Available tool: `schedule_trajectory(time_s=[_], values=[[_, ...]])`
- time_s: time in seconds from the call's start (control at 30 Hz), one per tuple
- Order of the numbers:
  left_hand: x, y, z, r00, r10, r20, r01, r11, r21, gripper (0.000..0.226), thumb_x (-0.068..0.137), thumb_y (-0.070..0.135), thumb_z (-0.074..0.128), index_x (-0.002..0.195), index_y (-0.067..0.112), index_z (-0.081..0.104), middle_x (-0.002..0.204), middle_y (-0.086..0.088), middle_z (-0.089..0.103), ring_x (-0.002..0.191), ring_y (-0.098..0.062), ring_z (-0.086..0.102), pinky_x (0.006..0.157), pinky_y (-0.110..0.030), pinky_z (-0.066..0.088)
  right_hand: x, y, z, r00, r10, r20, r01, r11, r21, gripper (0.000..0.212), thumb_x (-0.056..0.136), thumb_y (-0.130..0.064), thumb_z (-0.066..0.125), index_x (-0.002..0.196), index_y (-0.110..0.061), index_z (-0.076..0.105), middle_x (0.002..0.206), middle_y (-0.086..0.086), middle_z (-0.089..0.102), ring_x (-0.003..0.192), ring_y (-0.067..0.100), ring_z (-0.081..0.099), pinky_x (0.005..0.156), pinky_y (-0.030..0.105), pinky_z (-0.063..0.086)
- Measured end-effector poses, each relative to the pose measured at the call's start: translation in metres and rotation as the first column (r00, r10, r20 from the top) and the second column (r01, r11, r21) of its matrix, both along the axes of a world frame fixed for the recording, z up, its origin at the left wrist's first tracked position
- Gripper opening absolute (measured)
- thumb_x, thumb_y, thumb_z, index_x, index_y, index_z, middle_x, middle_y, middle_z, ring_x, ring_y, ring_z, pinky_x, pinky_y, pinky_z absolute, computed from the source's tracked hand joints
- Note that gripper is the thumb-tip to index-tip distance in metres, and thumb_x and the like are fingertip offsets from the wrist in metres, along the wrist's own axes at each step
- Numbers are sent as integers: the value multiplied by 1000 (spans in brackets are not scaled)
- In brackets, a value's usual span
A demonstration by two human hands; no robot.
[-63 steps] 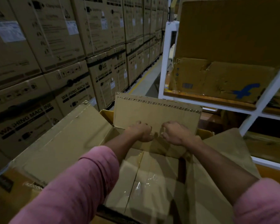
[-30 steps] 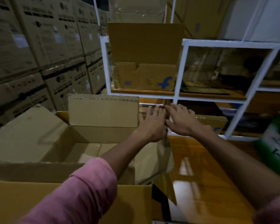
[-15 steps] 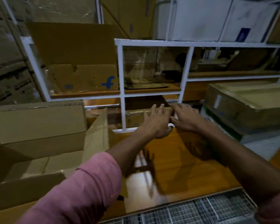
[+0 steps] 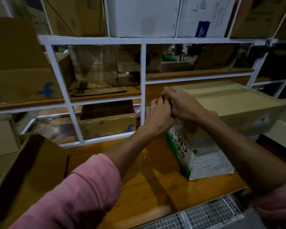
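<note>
A long flat cardboard box [image 4: 238, 103] with a green and white printed end lies on the wooden table [image 4: 139, 184] at the right. My left hand [image 4: 157, 114] is curled against the box's near left corner. My right hand [image 4: 182, 104] lies over the top of that same corner with its fingers bent round the edge. The two hands touch each other there. Both forearms reach forward out of pink sleeves. The fingertips are hidden behind the hands and the box.
A white metal shelf frame [image 4: 143, 71] stands right behind the table, holding cardboard boxes [image 4: 107, 124] with a blue logo. An open carton [image 4: 40, 162] with raised flaps stands at the left. Wire mesh [image 4: 205, 215] runs along the table's near edge.
My view has swung right, away from the open carton. Both hands left the carton's flap, crossed the table with straight fingers and now curl on the long box's corner.
</note>
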State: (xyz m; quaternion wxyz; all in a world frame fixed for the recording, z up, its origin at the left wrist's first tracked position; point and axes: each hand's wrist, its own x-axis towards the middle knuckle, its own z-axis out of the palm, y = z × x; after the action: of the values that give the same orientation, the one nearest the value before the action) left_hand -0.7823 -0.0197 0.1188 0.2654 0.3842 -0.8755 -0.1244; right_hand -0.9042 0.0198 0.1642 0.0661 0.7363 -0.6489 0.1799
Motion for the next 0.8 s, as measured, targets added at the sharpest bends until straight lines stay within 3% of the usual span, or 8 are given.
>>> schedule_trajectory(time_s=[0.17, 0.33, 0.43, 0.6, 0.8], values=[[-56, -5, 11, 999, -2, -45, 4, 999, 36, 54, 101, 31, 49, 152, 17, 35, 164, -12, 25, 148, -39, 21, 114, -66, 27, -79, -4, -6, 984, -144, 107, 142, 990, 26, 46, 95, -15, 58, 141, -15, 56, 141, 13, 60, 125, 32, 56, 103, 44, 46], [-129, -10, 23, 994, 30, 109, -34, 999, 31, 59, 100, 41, 50, 152, 17, 37, 168, -13, 20, 154, -42, 9, 117, -72, 10, -140, -11, -18, 961, -259, 99, 246, 961, 127, 42, 92, -13, 60, 133, -7, 61, 131, 19, 64, 117, 36, 58, 96, 48, 50], [-160, -18, 17, 979, 74, 190, -88, 994, 67, 63, 101, 51, 43, 153, 17, 37, 165, -16, 25, 153, -45, 8, 113, -76, 1, -170, -15, -18, 941, -296, 162, 278, 953, 124, 47, 92, -9, 56, 139, -7, 57, 135, 20, 61, 123, 38, 56, 102, 49, 47], [-154, -48, 8, 956, 89, 281, -126, 985, 115, 61, 104, 54, 28, 154, 20, 38, 164, -14, 29, 152, -48, 11, 111, -82, -1, -224, -25, -18, 904, -406, 131, 385, 909, 160, 39, 100, -22, 51, 138, -15, 56, 135, 17, 58, 121, 38, 52, 100, 51, 45], [-125, -84, -2, 957, 78, 278, -130, 976, 175, 58, 107, 53, 22, 162, 32, 20, 172, 0, 10, 155, -44, -9, 113, -75, -8, -242, -41, -16, 918, -390, 70, 380, 917, 118, 36, 102, -30, 50, 135, -20, 60, 136, 13, 59, 123, 35, 51, 101, 50, 39]])
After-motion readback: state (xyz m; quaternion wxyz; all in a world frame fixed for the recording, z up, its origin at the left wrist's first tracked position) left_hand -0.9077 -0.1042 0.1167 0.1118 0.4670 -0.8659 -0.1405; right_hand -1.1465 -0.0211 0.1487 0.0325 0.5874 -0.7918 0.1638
